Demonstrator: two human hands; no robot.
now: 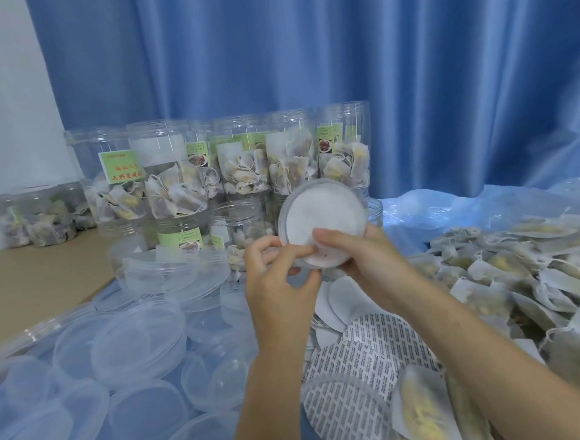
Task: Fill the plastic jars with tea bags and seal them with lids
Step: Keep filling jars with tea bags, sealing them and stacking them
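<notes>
lid [323,222] held up above the middle of the desk, tilted so its inner face with a white liner looks toward the camera. the right hand [367,259] grips it from below and behind, thumb laid across the lower part of the liner; the left hand [278,275] meets it at the lower left rim, fingers curled and pinching at the liner's edge — the two hands touch each other there.

behind the lid, along the far edge of the desk, stands a row of clear plastic jars [243,161] packed with tea bags, green labels on their sides; no lids show on the tall ones. shorter jars [237,223] stand just in front of them, partly hidden by the raised lid and the left hand. one more filled jar [41,216] lies toward the far left corner, blurred.

the near left part of the desk is crowded with loose clear lids [139,337], overlapping one another on a blue plastic sheet [452,205]. under the forearms lie round printed seal liners [367,358] and plain white ones, fanned in a heap. loose tea bags [525,272] spread in a thick pile across the right side to the near right corner — some touch the printed liners.

a bare strip of the wooden desk [29,286] shows at the left edge. a blue curtain [305,64] hangs behind everything.
</notes>
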